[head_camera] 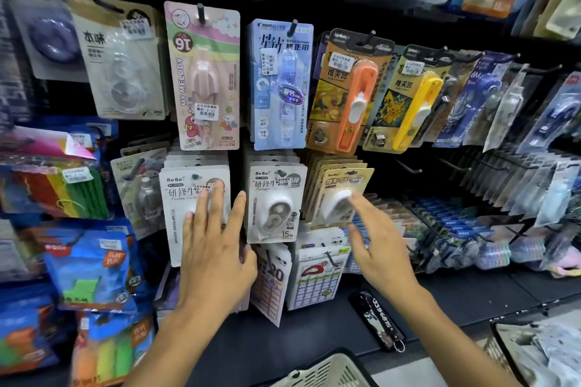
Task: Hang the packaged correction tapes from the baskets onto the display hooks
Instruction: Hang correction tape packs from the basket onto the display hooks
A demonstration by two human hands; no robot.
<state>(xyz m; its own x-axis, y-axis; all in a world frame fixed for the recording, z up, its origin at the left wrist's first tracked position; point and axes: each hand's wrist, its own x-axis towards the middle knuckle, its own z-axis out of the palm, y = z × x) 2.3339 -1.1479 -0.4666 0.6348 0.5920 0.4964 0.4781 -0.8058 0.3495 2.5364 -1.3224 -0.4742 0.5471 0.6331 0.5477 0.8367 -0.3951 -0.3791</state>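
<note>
**Hanging stage: hooks well stocked, both hands empty at the lower row**

Left hand (pixel 210 248): fingers straight and spread, laid flat on the front card of the left BoBo stack (pixel 188 198). Nothing is held; it looks like a press or a straightening touch.

Right hand (pixel 379 245): fingers extended, slightly blurred, tips near or just touching the tan stack (pixel 342 195). Contact cannot be confirmed. Nothing is in this hand either.

Correction tapes: three lower hooks carry thick stacks, the left stack, the middle stack (pixel 276 201) and the tan stack. The upper row holds more carded tapes, among them a pink card (pixel 204 72) and a blue card (pixel 281 85).

Baskets: the rim of one basket (pixel 327 369) shows at the bottom edge, and a second container (pixel 540 352) lies at lower right with pale packets inside. What remains in the first cannot be seen.

Judgement: much stock already hangs. The second container's packets suggest work remains, though whether they are correction tapes is unclear. Bare hooks (pixel 408 168) stand to the right of the tan stack, so space is left. Likely next step: reach back to a basket for another pack.
</note>
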